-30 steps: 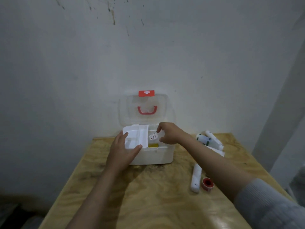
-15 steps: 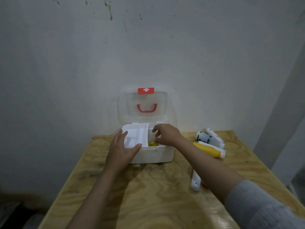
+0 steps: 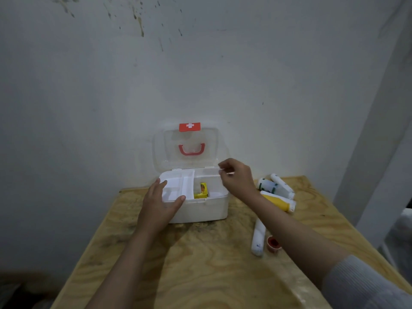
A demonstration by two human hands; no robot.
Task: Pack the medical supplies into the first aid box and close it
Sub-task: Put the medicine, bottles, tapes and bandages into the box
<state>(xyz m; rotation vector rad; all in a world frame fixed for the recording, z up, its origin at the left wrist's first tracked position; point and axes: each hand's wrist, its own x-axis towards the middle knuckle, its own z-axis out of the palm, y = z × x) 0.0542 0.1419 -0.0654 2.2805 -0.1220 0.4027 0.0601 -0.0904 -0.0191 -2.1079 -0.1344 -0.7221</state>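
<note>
**Open box at the table's back edge, both hands at it**

While the clear lid [image 3: 189, 148] stands upright against the wall, the white plastic first aid box [image 3: 200, 208] sits at the back edge of the plywood table [image 3: 200, 264], grain swirled and stained. Left hand [image 3: 159, 206] lies flat and spread on the box's front left corner, thumb on the white divided tray [image 3: 178, 186]. Right hand [image 3: 237, 178] hovers over the box's right rim, fingers loosely curled; whether it holds anything, cannot tell. Yellow packet [image 3: 201, 191] lies inside. Near the right edge: yellow tube [image 3: 278, 200], white cylindrical bottles [image 3: 274, 186], long white roll [image 3: 258, 238], small red-cored tape roll [image 3: 273, 243]
</note>
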